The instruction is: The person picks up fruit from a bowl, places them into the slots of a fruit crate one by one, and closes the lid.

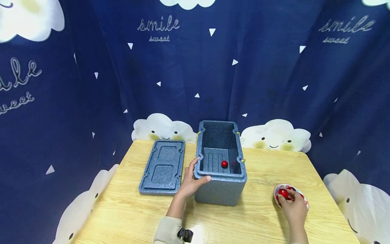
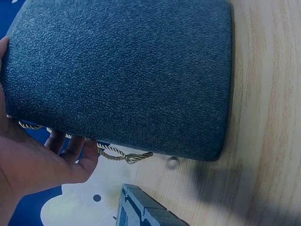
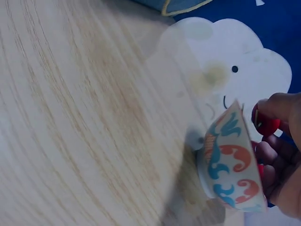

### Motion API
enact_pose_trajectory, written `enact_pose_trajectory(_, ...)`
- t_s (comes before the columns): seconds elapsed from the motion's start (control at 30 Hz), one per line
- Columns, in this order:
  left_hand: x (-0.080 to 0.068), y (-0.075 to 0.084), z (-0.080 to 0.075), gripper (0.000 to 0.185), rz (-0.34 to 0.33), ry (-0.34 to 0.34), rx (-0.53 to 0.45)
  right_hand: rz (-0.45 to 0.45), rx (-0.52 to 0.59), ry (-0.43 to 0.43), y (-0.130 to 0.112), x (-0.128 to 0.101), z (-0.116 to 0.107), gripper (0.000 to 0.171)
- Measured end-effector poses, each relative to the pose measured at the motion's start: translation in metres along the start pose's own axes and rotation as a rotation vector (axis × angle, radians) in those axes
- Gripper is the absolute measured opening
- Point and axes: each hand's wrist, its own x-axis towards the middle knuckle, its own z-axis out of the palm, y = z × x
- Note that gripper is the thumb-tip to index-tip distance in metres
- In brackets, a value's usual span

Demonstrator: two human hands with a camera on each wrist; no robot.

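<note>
R. hand [image 1: 294,206] pinches red ball [image 1: 283,193] over bowl [image 3: 230,160]; open box [image 1: 220,162] lies to its left, steadied by l. hand [image 1: 190,181] gripping the rim.

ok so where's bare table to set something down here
Bare wood lies between the foam box and the bowl, and along the near edge between both arms. It is crowded where the left hand sits between the lid and the box.
</note>
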Motion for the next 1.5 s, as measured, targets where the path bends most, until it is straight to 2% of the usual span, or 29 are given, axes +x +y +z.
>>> enact_pose_trajectory(0.27,0.0,0.001,0.0,0.083,0.009,-0.005,0.013,0.008,0.044,0.072,-0.017,-0.011,-0.007,0.042)
enact_pose_trajectory(0.3,-0.002,0.006,-0.001,0.083,0.011,-0.009,0.009,0.013,0.049,0.074,-0.019,-0.012,-0.008,0.042)
enact_pose_trajectory(0.5,-0.003,0.005,-0.002,0.085,0.007,-0.012,0.012,0.016,0.149,0.097,-0.036,-0.017,-0.013,0.039)
enact_pose_trajectory(0.53,-0.001,0.0,-0.001,0.085,0.007,-0.01,0.016,0.014,0.174,0.101,-0.039,-0.017,-0.013,0.038)
enact_pose_trajectory(0.87,0.0,-0.001,-0.002,0.085,-0.001,-0.021,-0.017,0.043,0.304,0.079,-0.057,-0.016,-0.015,0.038)
enact_pose_trajectory(1.23,0.002,-0.001,-0.002,0.084,0.011,-0.024,-0.022,-0.022,0.391,0.101,-0.077,-0.011,-0.013,0.036)
enact_pose_trajectory(1.5,0.0,-0.001,-0.003,0.083,-0.004,-0.028,-0.017,-0.09,0.425,0.104,-0.094,-0.005,-0.008,0.035)
